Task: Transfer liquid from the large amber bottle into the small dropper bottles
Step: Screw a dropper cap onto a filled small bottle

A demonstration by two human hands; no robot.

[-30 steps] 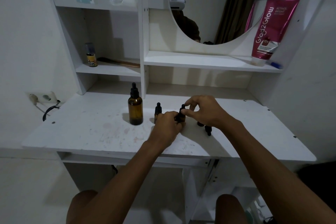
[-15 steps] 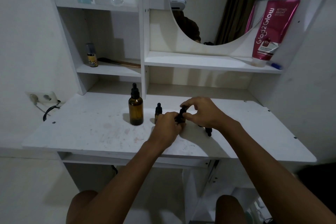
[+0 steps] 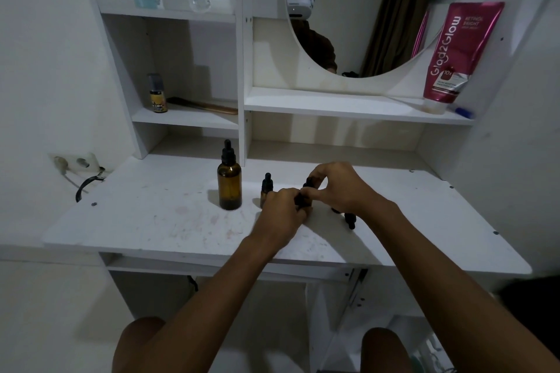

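Left hand (image 3: 283,209) wrapped around the body of a small dropper bottle (image 3: 304,199), pinning it upright on the desk (image 3: 145,221). Right hand (image 3: 339,188) above and just right, thumb and forefinger pinched on that bottle's black cap. Second small bottle (image 3: 266,188) just left of the left fingers, partly hidden behind them. Large amber bottle (image 3: 229,183) further left, well clear of both hands, upright, dropper cap on. Loose black dropper (image 3: 350,219) lying beneath the right wrist, near the right fingers. Pink tube (image 3: 454,54) on the shelf far above.
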